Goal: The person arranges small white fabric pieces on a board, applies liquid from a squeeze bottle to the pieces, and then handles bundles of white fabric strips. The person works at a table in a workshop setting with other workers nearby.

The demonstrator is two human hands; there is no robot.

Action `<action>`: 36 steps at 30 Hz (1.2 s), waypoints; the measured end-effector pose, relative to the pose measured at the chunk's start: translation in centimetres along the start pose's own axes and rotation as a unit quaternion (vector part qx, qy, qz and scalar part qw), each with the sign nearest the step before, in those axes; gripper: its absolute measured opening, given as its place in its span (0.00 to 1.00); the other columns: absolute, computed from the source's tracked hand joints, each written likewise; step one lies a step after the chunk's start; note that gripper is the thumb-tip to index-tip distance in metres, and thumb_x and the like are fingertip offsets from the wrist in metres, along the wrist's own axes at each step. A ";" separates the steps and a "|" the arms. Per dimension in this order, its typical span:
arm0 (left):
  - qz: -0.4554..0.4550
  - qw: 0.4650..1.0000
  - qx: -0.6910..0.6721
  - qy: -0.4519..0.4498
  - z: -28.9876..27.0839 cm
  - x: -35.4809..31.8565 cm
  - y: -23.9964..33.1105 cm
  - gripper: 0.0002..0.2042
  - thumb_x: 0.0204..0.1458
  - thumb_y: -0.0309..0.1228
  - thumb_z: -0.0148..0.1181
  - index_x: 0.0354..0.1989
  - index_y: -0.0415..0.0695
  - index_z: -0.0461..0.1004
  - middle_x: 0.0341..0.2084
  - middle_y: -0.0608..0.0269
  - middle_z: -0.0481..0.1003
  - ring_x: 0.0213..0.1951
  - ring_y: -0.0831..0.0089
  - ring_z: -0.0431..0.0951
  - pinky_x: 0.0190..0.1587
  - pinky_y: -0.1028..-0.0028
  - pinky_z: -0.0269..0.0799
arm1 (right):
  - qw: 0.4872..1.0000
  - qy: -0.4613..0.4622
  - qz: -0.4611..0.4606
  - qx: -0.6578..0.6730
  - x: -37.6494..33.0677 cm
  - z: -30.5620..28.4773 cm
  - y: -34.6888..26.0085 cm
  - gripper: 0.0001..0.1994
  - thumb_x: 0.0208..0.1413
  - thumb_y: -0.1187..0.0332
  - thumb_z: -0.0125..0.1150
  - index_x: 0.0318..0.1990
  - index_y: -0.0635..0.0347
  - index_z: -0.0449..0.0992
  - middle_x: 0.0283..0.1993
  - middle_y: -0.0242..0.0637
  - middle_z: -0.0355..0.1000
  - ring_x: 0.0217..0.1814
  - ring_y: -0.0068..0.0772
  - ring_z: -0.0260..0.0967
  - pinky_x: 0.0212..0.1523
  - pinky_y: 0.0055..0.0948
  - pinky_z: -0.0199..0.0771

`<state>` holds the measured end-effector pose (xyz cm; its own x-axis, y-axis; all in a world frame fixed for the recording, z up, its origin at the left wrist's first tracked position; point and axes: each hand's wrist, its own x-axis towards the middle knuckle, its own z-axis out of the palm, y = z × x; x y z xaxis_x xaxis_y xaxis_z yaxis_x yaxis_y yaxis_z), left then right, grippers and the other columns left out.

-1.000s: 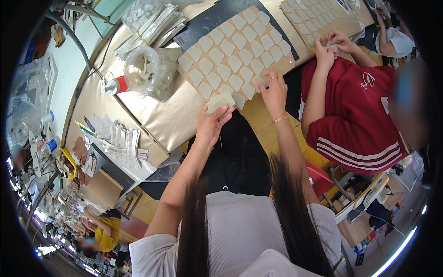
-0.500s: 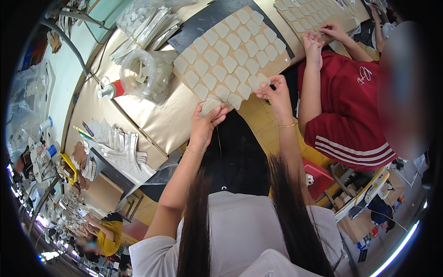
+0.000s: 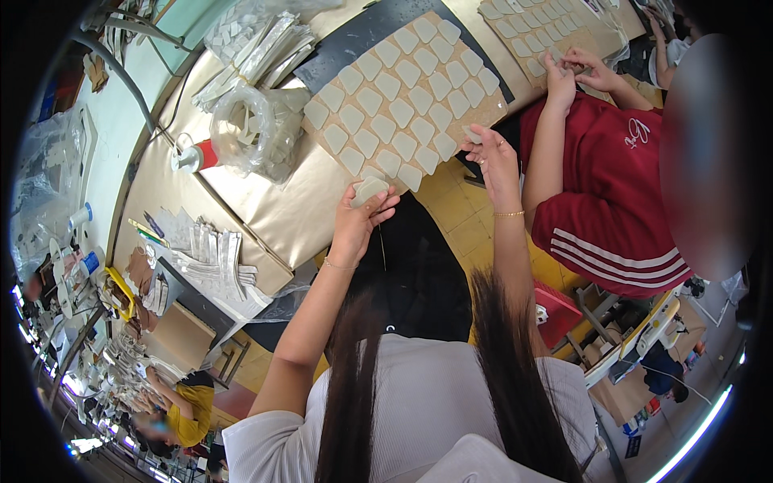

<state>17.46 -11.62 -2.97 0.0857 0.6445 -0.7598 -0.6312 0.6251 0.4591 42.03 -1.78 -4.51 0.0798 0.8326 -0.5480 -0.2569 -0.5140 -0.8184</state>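
My left hand (image 3: 359, 219) grips a small stack of pale beige shield-shaped pieces (image 3: 369, 190) at the near edge of a tan board (image 3: 483, 109). That board carries several rows of the same beige pieces (image 3: 398, 101). My right hand (image 3: 493, 158) pinches one beige piece (image 3: 473, 134) at the board's near right corner. A dark sheet (image 3: 354, 48) lies under the board's far side. Long dark hair hangs over my white top at the bottom of the view.
A person in a red top (image 3: 612, 185) works to my right at a second board of beige pieces (image 3: 539, 40). A clear bag of pieces (image 3: 250, 129), a red-capped glue bottle (image 3: 193, 157) and stacks of white strips (image 3: 205, 258) lie on the gold-covered table (image 3: 274, 209).
Both my hands have drawn back slightly from the board toward its near edge. My right hand now holds a single piece, and the neighbour's hands shifted over the second board.
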 end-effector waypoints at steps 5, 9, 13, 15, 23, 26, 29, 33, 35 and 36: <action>0.006 1.000 0.009 -0.004 0.0 0.0 0.0 0.15 0.55 0.23 0.56 0.50 0.42 0.64 0.42 0.51 0.75 0.42 0.65 0.79 0.40 0.72 0.78 | 0.946 0.065 -0.089 -0.305 1.9 -1.1 0.6 0.12 0.51 0.68 0.64 0.42 0.64 0.75 0.35 0.34 0.75 0.29 0.22 0.72 0.32 0.21 0.71; 0.011 1.000 0.017 -0.001 0.3 -0.1 0.1 0.15 0.55 0.23 0.56 0.50 0.42 0.64 0.42 0.52 0.76 0.42 0.66 0.79 0.41 0.72 0.78 | 0.911 0.078 -0.148 -0.376 2.2 -0.2 0.4 0.09 0.49 0.69 0.65 0.35 0.66 0.77 0.29 0.35 0.74 0.25 0.24 0.72 0.31 0.21 0.71; 0.008 1.000 0.012 0.002 0.5 -0.2 0.1 0.15 0.55 0.24 0.57 0.51 0.42 0.64 0.42 0.52 0.76 0.43 0.66 0.79 0.41 0.71 0.78 | 0.895 0.078 -0.125 -0.421 2.8 0.2 0.3 0.10 0.48 0.68 0.66 0.33 0.65 0.77 0.29 0.39 0.74 0.27 0.30 0.72 0.32 0.26 0.72; 0.010 1.000 0.015 -0.001 0.7 -0.3 0.1 0.15 0.56 0.25 0.56 0.51 0.42 0.64 0.43 0.53 0.75 0.42 0.67 0.79 0.41 0.72 0.78 | 0.868 0.077 -0.140 -0.469 3.2 -0.4 0.8 0.11 0.47 0.67 0.67 0.34 0.64 0.76 0.31 0.41 0.73 0.29 0.35 0.72 0.33 0.30 0.71; 0.015 0.999 -0.030 -0.023 1.8 -0.2 1.1 0.13 0.58 0.27 0.54 0.51 0.42 0.64 0.42 0.57 0.75 0.42 0.68 0.79 0.39 0.74 0.78 | 0.746 0.116 -0.354 -0.552 1.6 2.0 0.4 0.12 0.46 0.66 0.68 0.36 0.62 0.73 0.29 0.38 0.67 0.29 0.34 0.65 0.31 0.31 0.69; 0.035 0.999 -0.018 -0.009 2.1 -0.2 0.8 0.13 0.57 0.26 0.54 0.50 0.42 0.65 0.41 0.58 0.75 0.41 0.68 0.78 0.39 0.75 0.79 | 0.930 -0.046 -0.132 -0.339 -0.9 4.1 2.0 0.12 0.50 0.63 0.65 0.35 0.62 0.75 0.28 0.38 0.72 0.26 0.29 0.68 0.29 0.29 0.68; 0.039 0.999 -0.006 0.008 1.7 0.3 0.2 0.13 0.56 0.25 0.55 0.49 0.42 0.65 0.40 0.59 0.75 0.40 0.69 0.79 0.38 0.75 0.79 | 0.928 -0.158 -0.065 -0.331 -3.6 6.9 2.5 0.12 0.52 0.62 0.64 0.33 0.63 0.76 0.24 0.37 0.72 0.23 0.21 0.66 0.26 0.25 0.66; 0.034 0.999 -0.010 0.005 1.8 0.3 -0.1 0.13 0.56 0.25 0.56 0.49 0.42 0.65 0.39 0.59 0.76 0.39 0.69 0.79 0.38 0.75 0.79 | 0.918 -0.133 -0.055 -0.370 -4.9 7.9 0.7 0.10 0.50 0.65 0.65 0.27 0.62 0.75 0.26 0.37 0.72 0.25 0.21 0.65 0.25 0.24 0.65; 0.027 1.000 -0.010 -0.008 2.1 0.3 -0.1 0.13 0.56 0.26 0.56 0.49 0.42 0.65 0.39 0.58 0.76 0.38 0.69 0.80 0.38 0.75 0.78 | 0.916 -0.078 -0.189 -0.346 -4.5 6.8 0.9 0.10 0.49 0.67 0.66 0.24 0.62 0.73 0.27 0.37 0.71 0.26 0.21 0.65 0.25 0.24 0.65; 0.023 1.000 0.000 -0.010 2.2 0.2 0.2 0.12 0.56 0.27 0.56 0.48 0.43 0.66 0.38 0.57 0.76 0.38 0.69 0.80 0.38 0.75 0.78 | 0.919 -0.054 -0.204 -0.334 -4.2 6.3 0.7 0.10 0.49 0.68 0.66 0.24 0.62 0.72 0.27 0.35 0.71 0.27 0.18 0.64 0.26 0.22 0.64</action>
<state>19.08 -10.41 -2.05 0.0716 0.6806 -0.7292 -0.6348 0.5950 0.4930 35.41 -4.34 -1.74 -0.0665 0.9810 -0.1821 0.4250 -0.1373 -0.8947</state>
